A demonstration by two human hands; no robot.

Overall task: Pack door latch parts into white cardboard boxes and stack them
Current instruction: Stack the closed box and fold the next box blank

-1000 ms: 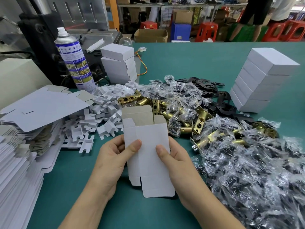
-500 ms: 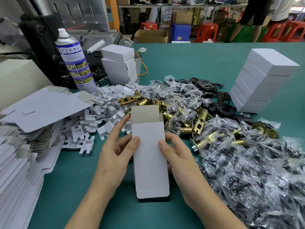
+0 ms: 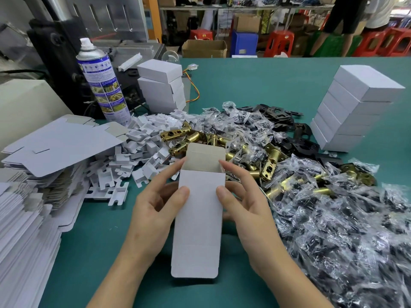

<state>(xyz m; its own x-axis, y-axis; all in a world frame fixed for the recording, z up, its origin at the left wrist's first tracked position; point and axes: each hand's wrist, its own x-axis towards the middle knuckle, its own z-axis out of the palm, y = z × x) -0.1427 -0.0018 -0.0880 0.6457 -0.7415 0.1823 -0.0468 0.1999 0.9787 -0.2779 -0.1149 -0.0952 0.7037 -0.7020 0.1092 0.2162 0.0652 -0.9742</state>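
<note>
White box [image 3: 199,218] now squared up from flat at six, pinched between left hand [image 3: 153,214] and right hand [image 3: 249,210], thumbs on top; far flap stands open. Filling looks close: latches [image 3: 266,156] wait at twelve, finished stack [image 3: 351,112] at two.

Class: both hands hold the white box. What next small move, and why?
Probably tuck the upright far flap shut: left hand and right hand have index fingers at that open mouth, and the white box needs an end closed before loading.
</note>
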